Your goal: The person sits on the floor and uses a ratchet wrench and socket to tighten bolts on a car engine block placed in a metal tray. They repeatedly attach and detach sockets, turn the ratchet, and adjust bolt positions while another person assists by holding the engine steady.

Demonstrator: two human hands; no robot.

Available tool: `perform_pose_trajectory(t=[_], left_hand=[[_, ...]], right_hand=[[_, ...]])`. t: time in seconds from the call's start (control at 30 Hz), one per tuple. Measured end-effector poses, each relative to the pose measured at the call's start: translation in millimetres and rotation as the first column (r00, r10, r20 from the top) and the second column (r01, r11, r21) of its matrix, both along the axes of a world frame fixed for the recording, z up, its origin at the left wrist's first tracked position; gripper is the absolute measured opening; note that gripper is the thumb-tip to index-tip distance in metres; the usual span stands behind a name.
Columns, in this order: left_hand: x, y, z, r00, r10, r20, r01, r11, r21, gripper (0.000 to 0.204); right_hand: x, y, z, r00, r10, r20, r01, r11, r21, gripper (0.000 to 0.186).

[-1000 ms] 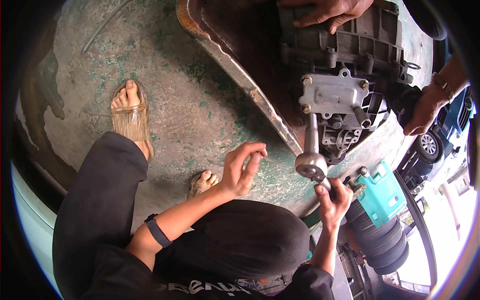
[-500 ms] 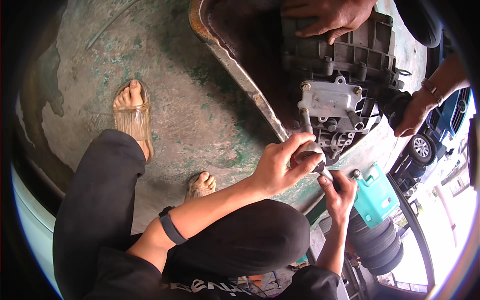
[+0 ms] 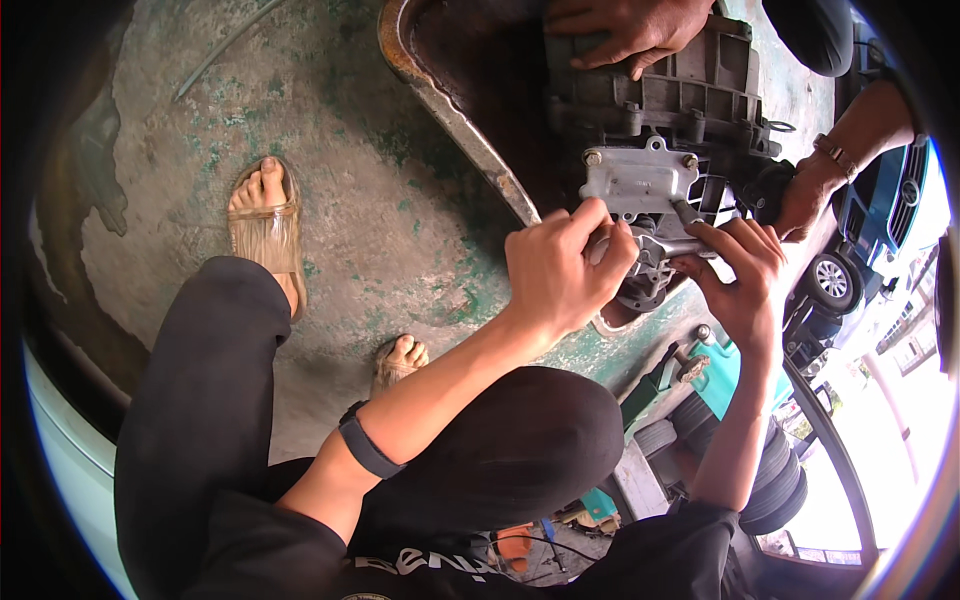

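A ratchet wrench lies level in front of a pale metal cover plate. My left hand is closed around its head end, hiding most of the head and any socket there. On the right, my right hand grips the handle with bent fingers. The plate is bolted on the near end of a grey gearbox housing, bolts showing at its upper corners. Another person's hand lies on top of the housing. That person's other hand, below a wristband, holds its right side.
The gearbox rests in a rusty-rimmed metal tray on the stained floor. A turquoise container and stacked tyres stand at the lower right. A blue vehicle is beyond. My knees are close below my arms.
Both hands have moved up to the plate's lower edge with the ratchet wrench. Its handle has swung from slanting down to nearly level, my right hand moving up and right.
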State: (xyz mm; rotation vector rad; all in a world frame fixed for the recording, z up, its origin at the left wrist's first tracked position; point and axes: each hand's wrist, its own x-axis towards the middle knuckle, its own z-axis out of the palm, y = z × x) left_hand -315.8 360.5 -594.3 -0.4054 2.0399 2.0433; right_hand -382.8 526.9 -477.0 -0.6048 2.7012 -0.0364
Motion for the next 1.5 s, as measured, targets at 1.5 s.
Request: perform_pose_trajectory(t=[1.5], left_hand=[[-15,31,-39,0.783,0.258,-0.566,-0.070,0.941,0.331,0.004]], right_hand=[[57,14,-43,0.954,0.002,-0.300,0.005,1.000,0.023,0.041]])
